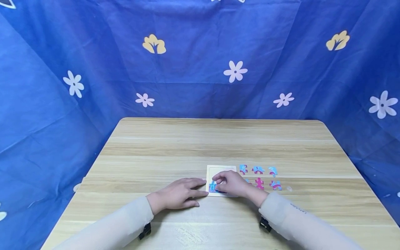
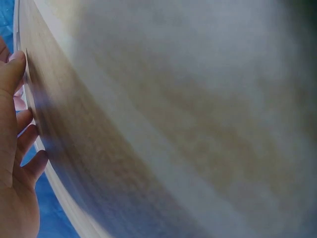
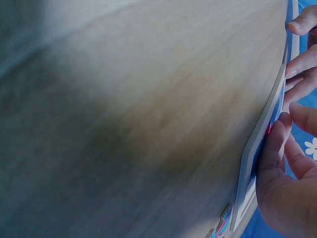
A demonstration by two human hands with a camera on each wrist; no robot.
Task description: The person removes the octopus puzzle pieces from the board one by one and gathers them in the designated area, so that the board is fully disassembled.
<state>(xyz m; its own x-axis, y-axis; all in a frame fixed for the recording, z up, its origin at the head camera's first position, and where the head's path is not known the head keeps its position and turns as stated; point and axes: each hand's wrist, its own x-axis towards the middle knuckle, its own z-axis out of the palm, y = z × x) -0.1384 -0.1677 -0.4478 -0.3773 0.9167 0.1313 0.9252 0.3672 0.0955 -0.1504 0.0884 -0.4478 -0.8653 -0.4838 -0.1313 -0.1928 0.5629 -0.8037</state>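
Note:
A square, pale puzzle tray (image 1: 221, 167) lies on the table with blue-purple puzzle piece (image 1: 212, 187) at its lower left corner. Over the tray bends my right hand (image 1: 235, 184), thumb and curled fingers pinching a puzzle piece mostly hidden beneath them. In the right wrist view a strip of pink and blue shows by the thumb (image 3: 273, 148). From the left, my left hand (image 1: 178, 194) lies palm down with spread, straight fingers, fingertips right at the tray's left edge. Its fingers (image 2: 37, 163) rest low over the wood in the left wrist view.
Right of the tray, loose pieces lie in two rows, among them a magenta piece (image 1: 259, 183), a blue-and-pink piece (image 1: 276, 185) and a light blue piece (image 1: 273, 171). A small clear scrap (image 1: 289, 189) lies beyond them. Blue flowered cloth (image 1: 193, 69) hangs behind the wooden table (image 1: 175, 139).

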